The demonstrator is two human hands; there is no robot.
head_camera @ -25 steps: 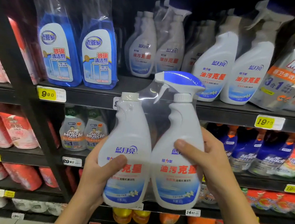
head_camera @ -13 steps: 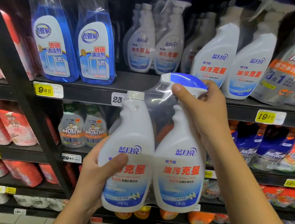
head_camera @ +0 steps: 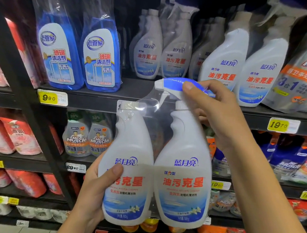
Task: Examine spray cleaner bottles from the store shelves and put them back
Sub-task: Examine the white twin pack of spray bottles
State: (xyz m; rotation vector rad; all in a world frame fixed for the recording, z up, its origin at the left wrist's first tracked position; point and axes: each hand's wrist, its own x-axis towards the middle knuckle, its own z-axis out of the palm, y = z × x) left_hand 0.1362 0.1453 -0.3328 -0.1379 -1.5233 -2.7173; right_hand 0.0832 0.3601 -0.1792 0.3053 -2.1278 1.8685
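Note:
I hold a twin pack of white spray cleaner bottles (head_camera: 182, 155) wrapped in clear plastic, upright in front of the shelves. The right bottle carries a blue and white trigger sprayer (head_camera: 171, 84); the left bottle (head_camera: 130, 147) has only a white cap. My left hand (head_camera: 95, 189) grips the lower left bottle, thumb across its red lettering. My right hand (head_camera: 220, 118) is curled over the sprayer head and neck from the right. Matching twin packs (head_camera: 244, 68) stand on the upper shelf behind.
Two blue glass cleaner bottles (head_camera: 76, 55) stand upper left above a yellow 9.90 tag (head_camera: 49, 98). Mr Muscle packs (head_camera: 88, 135) sit on the middle shelf. Red and pink refill pouches (head_camera: 13, 134) fill the left shelves. A black upright post (head_camera: 22, 87) divides the shelving.
My right hand has moved from the right bottle's body up to its sprayer head. The pack has stayed upright, held a little lower in view.

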